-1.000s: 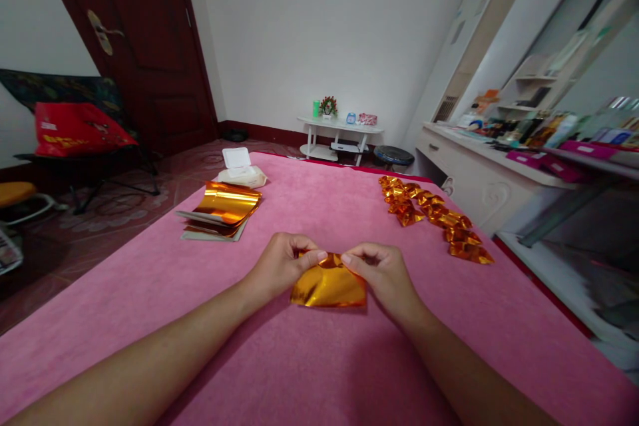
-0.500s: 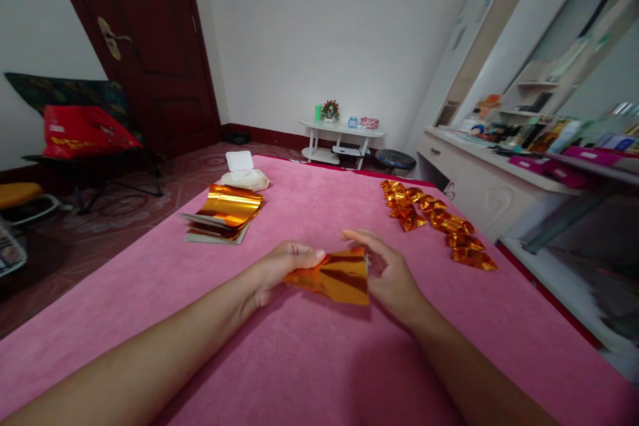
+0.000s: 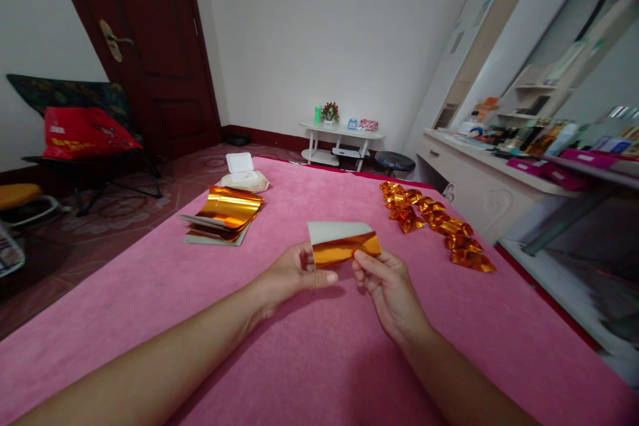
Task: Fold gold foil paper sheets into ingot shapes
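Note:
A sheet of gold foil paper [image 3: 344,247], partly folded, is held just above the pink cloth. Its pale backing shows along the upper part, with a shiny gold flap across the lower part. My left hand [image 3: 294,274] holds the sheet's left end, fingers partly hidden behind it and the thumb stretched along below. At the lower right edge, my right hand [image 3: 392,279] pinches the foil between thumb and fingertips. A stack of gold foil sheets [image 3: 232,206] lies to the left, its edges curling. Several folded gold foil pieces [image 3: 434,212] sit in rows on the right.
The pink cloth [image 3: 299,359] covers the table. An open-lidded pack of wipes [image 3: 245,180] stands behind the foil stack. A white dressing table [image 3: 469,173] with bottles runs along the right. Farther back are a small white table [image 3: 344,130] and a round stool [image 3: 394,161].
The foil sheet has been turned, so its pale backing now shows above a gold flap. My right hand has closed on its right edge; my left thumb has slid below it.

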A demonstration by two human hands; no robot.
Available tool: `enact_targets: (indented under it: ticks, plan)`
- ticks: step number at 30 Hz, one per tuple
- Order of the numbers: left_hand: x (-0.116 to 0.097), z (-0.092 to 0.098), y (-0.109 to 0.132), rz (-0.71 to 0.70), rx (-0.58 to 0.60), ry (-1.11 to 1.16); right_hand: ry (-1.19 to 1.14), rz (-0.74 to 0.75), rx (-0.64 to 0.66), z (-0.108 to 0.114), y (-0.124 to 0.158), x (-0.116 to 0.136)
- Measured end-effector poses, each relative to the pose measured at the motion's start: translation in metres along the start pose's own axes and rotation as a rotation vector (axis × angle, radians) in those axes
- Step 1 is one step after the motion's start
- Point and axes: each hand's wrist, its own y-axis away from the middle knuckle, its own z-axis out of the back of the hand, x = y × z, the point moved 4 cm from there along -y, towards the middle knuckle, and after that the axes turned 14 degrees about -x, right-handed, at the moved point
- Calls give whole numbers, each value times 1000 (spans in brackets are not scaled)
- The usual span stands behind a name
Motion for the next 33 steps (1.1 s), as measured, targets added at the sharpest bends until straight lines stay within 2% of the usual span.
enact_targets:
  ticks: [4,6,9,12,16,22,26,30,31,33]
  plan:
    - [6,7,-2,-26,-231,-35,67,19,37,-4,6,-7]
    - [8,9,-3,-41,-274,-50,120,30,66,-5,6,-9]
    - [8,7,-3,-43,-245,-39,168,30,81,-6,5,-11]
    - [8,0,-1,-57,-217,3,118,10,78,-9,7,-12]
    - [7,-7,2,-112,-255,67,22,-61,51,-13,11,-17]
    - [4,-11,4,-148,-259,19,38,0,16,-11,11,-15]
    - [3,1,0,-132,-335,-15,8,68,-96,8,-6,-2]
    - [1,20,-3,-115,-424,-47,-137,98,-238,32,-25,12]
    - [1,23,-4,-114,-429,-60,-136,82,-234,32,-26,13]
    - [0,23,-4,-110,-419,-90,-67,1,-133,25,-23,10]
